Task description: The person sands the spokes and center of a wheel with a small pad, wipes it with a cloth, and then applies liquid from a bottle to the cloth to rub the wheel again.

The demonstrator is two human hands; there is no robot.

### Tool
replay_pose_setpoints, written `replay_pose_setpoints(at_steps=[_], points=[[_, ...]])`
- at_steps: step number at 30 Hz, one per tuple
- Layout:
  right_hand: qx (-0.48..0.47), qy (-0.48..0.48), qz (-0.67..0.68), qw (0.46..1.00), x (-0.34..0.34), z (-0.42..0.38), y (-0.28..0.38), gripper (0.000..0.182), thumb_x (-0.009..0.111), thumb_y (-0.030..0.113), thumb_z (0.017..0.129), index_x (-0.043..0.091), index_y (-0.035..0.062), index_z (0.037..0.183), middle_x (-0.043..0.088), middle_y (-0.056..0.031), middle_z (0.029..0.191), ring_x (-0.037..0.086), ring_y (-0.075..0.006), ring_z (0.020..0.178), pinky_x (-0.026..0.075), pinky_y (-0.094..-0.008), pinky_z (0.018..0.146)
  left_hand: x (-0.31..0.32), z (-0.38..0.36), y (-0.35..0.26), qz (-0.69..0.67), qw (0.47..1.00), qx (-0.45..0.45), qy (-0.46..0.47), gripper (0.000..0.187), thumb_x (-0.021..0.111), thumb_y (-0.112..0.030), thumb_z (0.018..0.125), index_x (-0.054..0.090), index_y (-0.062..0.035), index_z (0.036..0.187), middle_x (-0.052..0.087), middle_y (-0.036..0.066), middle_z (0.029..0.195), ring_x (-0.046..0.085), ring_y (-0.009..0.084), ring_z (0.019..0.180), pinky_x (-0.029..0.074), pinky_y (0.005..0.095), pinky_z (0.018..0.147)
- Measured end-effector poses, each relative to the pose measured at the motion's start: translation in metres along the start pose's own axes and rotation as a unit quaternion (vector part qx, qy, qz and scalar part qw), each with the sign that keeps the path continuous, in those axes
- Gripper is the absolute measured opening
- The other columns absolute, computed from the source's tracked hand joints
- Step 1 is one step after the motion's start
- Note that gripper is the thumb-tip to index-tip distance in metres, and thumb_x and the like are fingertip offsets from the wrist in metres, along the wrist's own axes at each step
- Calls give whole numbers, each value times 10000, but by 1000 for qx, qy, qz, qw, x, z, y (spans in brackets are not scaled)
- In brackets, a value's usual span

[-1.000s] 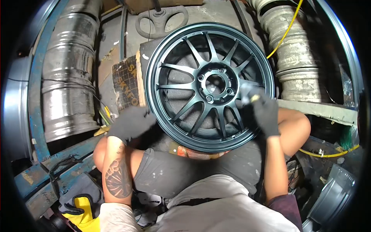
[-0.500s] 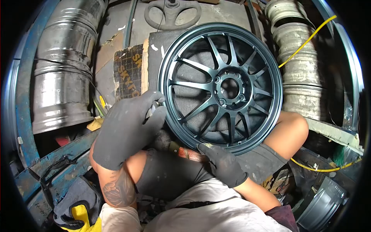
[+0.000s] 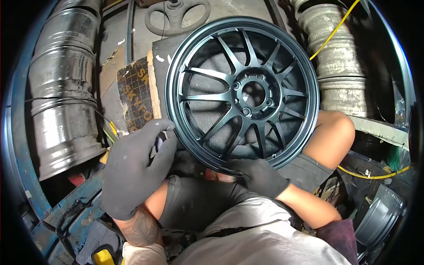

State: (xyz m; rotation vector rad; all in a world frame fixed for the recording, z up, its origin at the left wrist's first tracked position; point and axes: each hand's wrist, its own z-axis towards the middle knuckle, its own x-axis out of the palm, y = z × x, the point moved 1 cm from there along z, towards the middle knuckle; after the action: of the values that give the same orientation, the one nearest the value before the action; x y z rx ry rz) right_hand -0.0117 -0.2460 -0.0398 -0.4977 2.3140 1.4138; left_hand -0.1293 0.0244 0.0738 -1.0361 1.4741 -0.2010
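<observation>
A dark, glossy multi-spoke wheel [image 3: 234, 106] lies face up and slightly tilted, over a dark cloth pad and near my lap. At its lower left edge is my left hand [image 3: 139, 165], in a grey glove, thumb and fingers pinched round something small and pale that I cannot make out. Closed on the wheel's near rim is my right hand [image 3: 260, 176], also gloved; its fingertips are partly hidden against the rim. A reddish object [image 3: 218, 175] shows just below the rim, between my hands, mostly covered.
Stacked metal rims [image 3: 66, 97] stand at the left, and more rims [image 3: 340, 62] at the right. A steering wheel [image 3: 176, 17] lies at the top. Printed cardboard [image 3: 134, 95] is left of the wheel. A yellow hose [image 3: 335, 30] and a loose silver rim [image 3: 377, 218] are at the right.
The whole view has shifted, so the wheel sits further left and higher. My right hand's fingers have moved along the near rim, and less of the reddish object shows.
</observation>
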Motion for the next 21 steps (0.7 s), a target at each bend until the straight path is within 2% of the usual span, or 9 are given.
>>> replay_pose_setpoints(at_steps=[2,5,7,8,9,12,14,16,21], points=[[8,0,19,1000,-2,-1,-1,505,701,92,862,647,58,1363,720,-195,1224,705,-394,1097,575,-433,952,-1,2,-3,-8,999,-41,18,215,664,-131,937,675,-44,1133,658,187,803,671,358,702,519,387,677],[-69,-175,-6,982,50,26,-13,399,656,83,883,691,44,1279,733,-226,1124,710,-422,1025,567,-490,923,9,9,-6,-1,999,-23,21,196,656,-121,955,666,-27,1127,662,188,820,676,340,713,518,375,688],[-27,-211,97,972,42,82,23,296,563,15,870,708,34,1128,720,-233,972,694,-445,911,543,-530,800,18,13,-8,1,999,-18,47,196,649,-113,966,663,-16,1136,673,190,846,687,323,737,521,370,706],[14,-159,126,979,32,91,33,343,553,-4,858,691,53,1167,725,-214,1018,684,-432,940,525,-536,807,22,15,-6,6,998,-19,62,196,646,-109,971,662,-11,1140,678,191,859,693,314,750,523,367,715],[-13,-160,100,982,36,84,29,354,555,0,861,684,56,1186,722,-215,1041,678,-414,974,521,-527,837,29,18,1,-21,998,-2,54,195,632,-102,990,663,-2,1153,686,184,881,689,254,771,524,348,748],[-108,-156,82,978,56,26,-30,343,580,35,883,675,61,1212,717,-203,1075,674,-376,1040,521,-499,902,24,23,-7,7,992,-107,72,205,624,-102,999,662,3,1171,665,157,864,633,184,750,508,308,744],[-150,-130,63,978,39,-25,-66,303,593,85,937,662,69,1231,720,-175,1104,704,-365,1012,555,-460,885,26,22,-4,-18,995,-90,32,224,597,-93,1001,665,-3,1195,625,93,819,552,116,730,467,266,700],[-12,3,27,1000,-17,-56,-48,260,581,101,955,666,68,1198,714,-158,1062,708,-357,992,562,-448,862,25,21,-5,-50,991,-120,16,237,583,-90,999,667,-9,1206,609,65,810,531,97,732,451,253,687],[-48,-29,31,998,0,-38,-38,167,593,92,904,667,44,1046,684,-188,926,692,-382,932,544,-496,836,24,26,-4,-31,991,-130,8,254,576,-108,1010,665,-3,1224,600,38,824,512,85,733,443,253,683]])
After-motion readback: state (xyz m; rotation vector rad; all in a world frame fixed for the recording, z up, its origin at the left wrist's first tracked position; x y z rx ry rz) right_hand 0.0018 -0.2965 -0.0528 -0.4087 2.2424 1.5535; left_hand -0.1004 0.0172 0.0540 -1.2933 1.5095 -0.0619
